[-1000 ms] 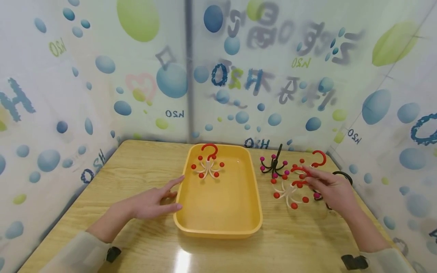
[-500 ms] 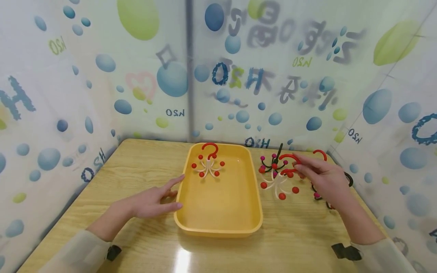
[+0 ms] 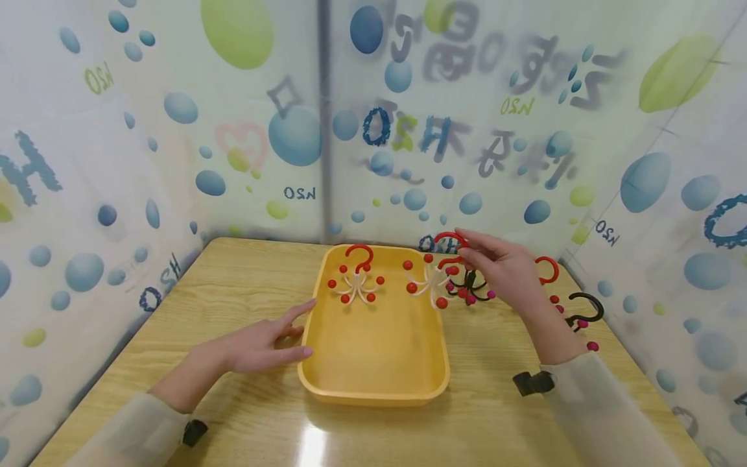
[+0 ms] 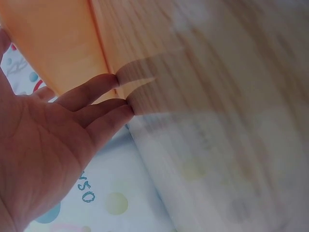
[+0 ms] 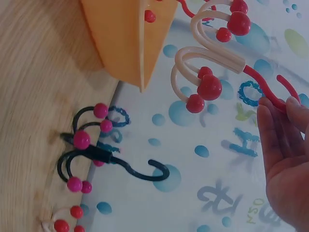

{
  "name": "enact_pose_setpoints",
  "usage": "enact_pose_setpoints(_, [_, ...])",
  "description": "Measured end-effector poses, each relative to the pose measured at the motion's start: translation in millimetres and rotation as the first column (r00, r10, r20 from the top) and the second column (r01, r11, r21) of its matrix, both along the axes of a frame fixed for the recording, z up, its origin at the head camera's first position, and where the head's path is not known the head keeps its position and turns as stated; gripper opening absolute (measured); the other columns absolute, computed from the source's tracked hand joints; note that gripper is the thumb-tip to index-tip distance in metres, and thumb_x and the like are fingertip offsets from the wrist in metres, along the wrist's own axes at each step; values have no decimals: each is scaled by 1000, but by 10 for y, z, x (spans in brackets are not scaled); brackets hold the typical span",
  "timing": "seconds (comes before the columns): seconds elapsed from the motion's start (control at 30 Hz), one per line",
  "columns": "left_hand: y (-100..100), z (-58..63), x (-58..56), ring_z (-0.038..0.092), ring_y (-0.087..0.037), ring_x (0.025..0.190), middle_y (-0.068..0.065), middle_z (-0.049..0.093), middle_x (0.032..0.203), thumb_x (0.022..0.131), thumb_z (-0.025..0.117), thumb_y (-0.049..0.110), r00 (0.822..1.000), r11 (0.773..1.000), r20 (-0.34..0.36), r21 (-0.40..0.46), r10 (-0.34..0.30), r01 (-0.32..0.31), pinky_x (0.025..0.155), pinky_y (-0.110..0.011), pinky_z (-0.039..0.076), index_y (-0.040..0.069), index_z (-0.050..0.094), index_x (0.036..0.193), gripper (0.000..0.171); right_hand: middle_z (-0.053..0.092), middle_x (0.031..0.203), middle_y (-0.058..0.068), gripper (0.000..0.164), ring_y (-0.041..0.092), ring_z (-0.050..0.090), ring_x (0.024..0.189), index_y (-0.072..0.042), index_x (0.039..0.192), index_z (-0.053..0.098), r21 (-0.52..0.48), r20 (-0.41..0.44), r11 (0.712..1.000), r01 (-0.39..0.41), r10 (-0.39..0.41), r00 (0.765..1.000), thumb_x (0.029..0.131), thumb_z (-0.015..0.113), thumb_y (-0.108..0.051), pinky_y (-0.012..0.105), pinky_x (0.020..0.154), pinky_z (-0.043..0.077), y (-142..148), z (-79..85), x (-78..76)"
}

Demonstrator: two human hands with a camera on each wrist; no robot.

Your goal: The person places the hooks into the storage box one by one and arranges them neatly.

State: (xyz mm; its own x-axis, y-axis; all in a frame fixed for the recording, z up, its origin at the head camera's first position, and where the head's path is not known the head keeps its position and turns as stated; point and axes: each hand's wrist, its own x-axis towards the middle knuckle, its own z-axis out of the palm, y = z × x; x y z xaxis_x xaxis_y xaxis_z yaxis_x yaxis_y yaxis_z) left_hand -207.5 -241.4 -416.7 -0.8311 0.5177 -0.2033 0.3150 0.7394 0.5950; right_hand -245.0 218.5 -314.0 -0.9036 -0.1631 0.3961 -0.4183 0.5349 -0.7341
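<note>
My right hand (image 3: 504, 266) pinches the red hook of a white multi-arm hanger (image 3: 434, 280) with red ball tips. In the right wrist view this held hanger (image 5: 231, 62) is in the air, its arms pointing away from the fingers, above the right rim of the yellow tray (image 3: 373, 353). A matching white hanger (image 3: 356, 283) with a red hook stands inside the tray at the back left. My left hand (image 3: 257, 347) touches the tray's left side with thumb and fingers spread; the left wrist view shows its fairly straight fingertips (image 4: 107, 83) low against the tray wall.
Right of the tray on the wooden table (image 3: 496, 402) stands a black hanger (image 5: 99, 153) with magenta tips. Farther right are another red hook (image 3: 550, 264) and a black hook (image 3: 594, 303), partly hidden by the right forearm. Patterned curtain walls (image 3: 262, 214) enclose the table's back and sides.
My right hand has carried the white hanger leftward and up, from among the hangers at the right to over the tray's right rim. The left hand stays at the tray.
</note>
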Motion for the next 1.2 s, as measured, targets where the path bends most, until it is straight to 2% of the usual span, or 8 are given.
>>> enact_pose_setpoints(0.1, [5,1,-3,50,-54,152,-27,57,160,107,61,64,1000,1000,2,1,-3,3,126,-74,33,34,11,178,92,81,126,20,43,-3,78,92,-18,150,70,0,33,1000,-13,13,999,108,73,-18,18,87,63,-102,-21,-132])
enact_pose_setpoints(0.33, [-2,-17,-4,49,-54,152,-27,58,160,107,61,64,1000,1000,-6,6,-5,5,126,-74,33,35,11,178,91,80,124,21,42,33,82,105,-16,150,70,-4,62,999,-36,37,997,109,71,-17,19,83,64,-318,-143,-373])
enact_pose_setpoints(0.43, [-4,-20,-3,50,-54,151,-27,58,159,107,61,64,1000,1000,-11,5,-4,4,126,-74,33,35,12,178,91,81,124,19,42,40,80,108,-17,150,70,-2,87,999,-43,43,995,108,72,-16,20,82,64,-412,-182,-440])
enact_pose_setpoints(0.6, [-2,-20,1,51,-54,151,-25,59,159,106,61,65,1000,1000,-10,-7,-1,1,125,-74,34,35,12,178,91,80,124,19,42,42,79,111,-17,150,70,4,129,999,-35,34,991,108,71,-12,33,95,66,-527,-258,-530])
enact_pose_setpoints(0.7, [2,-13,4,51,-54,151,-26,59,159,106,61,66,1000,1000,-6,-8,-1,1,125,-74,34,35,12,178,91,79,123,20,43,42,79,111,-15,150,69,10,139,1000,-29,27,990,108,71,-11,39,97,65,-562,-315,-588])
enact_pose_setpoints(0.93, [3,-25,-1,50,-53,152,-25,58,160,106,60,68,1000,1000,5,-14,10,-10,126,-74,33,37,11,178,92,75,120,18,45,39,79,110,-18,152,68,36,183,999,-20,13,983,108,71,-13,42,99,65,-600,-385,-664])
enact_pose_setpoints(1.2, [-3,-37,-14,51,-53,151,-26,58,160,106,61,66,1000,1000,-7,-11,4,-4,125,-74,34,36,11,178,92,75,118,15,43,40,79,109,-20,150,70,66,172,998,-16,4,985,108,71,-14,44,99,66,-626,-378,-650])
